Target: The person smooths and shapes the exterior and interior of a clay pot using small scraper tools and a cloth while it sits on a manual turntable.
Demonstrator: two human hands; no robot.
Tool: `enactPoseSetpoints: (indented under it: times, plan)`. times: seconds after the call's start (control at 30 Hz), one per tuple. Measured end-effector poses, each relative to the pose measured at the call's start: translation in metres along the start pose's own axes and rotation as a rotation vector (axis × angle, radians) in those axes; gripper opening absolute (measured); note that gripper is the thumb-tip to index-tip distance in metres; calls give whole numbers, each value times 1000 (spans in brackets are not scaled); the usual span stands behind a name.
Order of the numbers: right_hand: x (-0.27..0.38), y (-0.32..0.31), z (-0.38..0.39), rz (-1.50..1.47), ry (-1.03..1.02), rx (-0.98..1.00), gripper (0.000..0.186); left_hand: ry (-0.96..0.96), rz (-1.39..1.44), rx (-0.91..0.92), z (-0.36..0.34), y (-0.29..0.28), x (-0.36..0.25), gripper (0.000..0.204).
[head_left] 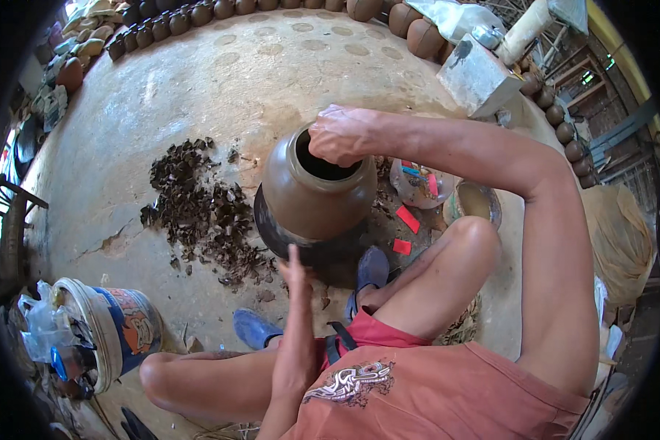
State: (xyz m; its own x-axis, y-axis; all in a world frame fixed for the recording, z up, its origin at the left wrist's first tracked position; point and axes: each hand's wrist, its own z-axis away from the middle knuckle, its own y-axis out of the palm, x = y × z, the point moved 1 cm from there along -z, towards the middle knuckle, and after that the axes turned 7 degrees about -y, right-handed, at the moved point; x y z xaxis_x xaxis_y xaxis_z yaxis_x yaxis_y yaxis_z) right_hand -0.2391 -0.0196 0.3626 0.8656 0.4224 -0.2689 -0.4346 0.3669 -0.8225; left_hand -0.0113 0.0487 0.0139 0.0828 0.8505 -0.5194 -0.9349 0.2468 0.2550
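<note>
A brown clay pot (312, 202) stands upright on a dark round turntable (270, 229) on the concrete floor in front of me. My right hand (339, 136) is closed over the pot's rim at its far right side, fingers curled into the dark mouth. My left hand (295, 273) is open and flat, fingers together and pointing up, just in front of the turntable's near edge, slightly blurred. Whether it touches the turntable I cannot tell. I sit on the floor with my knees either side of the pot, in blue shoes (253, 328).
A pile of dark clay shavings (198, 205) lies left of the pot. A clear tub of tools (419, 183), a small bowl (478, 202) and red pieces (407, 218) sit to the right. A bucket (121, 330) stands at lower left. Rows of pots (191, 18) line the far edge beside a grey block (477, 77).
</note>
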Motion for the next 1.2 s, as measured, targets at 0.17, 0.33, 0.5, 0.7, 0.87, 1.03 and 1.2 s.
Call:
enactPoseSetpoints:
  times: [0.17,0.33,0.5,0.7,0.87,1.03,1.2]
  plan:
    - [7,-73,-57,47,-47,-140,6,389,-118,-324,-85,-103,-71,70]
    - [-10,-3,-53,-101,12,39,8,-178,10,194,-7,-19,26,63]
    - [4,-52,-38,-47,6,174,11,254,136,-86,-28,-55,-72,81]
    - [11,-88,-59,-43,-8,135,17,-77,41,131,-22,-37,6,62]
    - [4,-54,-33,-128,20,228,17,-60,-69,76,-23,-20,-7,70]
    - [14,-61,-61,-175,-19,133,17,474,-72,-307,-70,-100,-95,72]
    - [15,-80,-66,-216,-16,75,19,-149,-3,304,-47,-61,17,72]
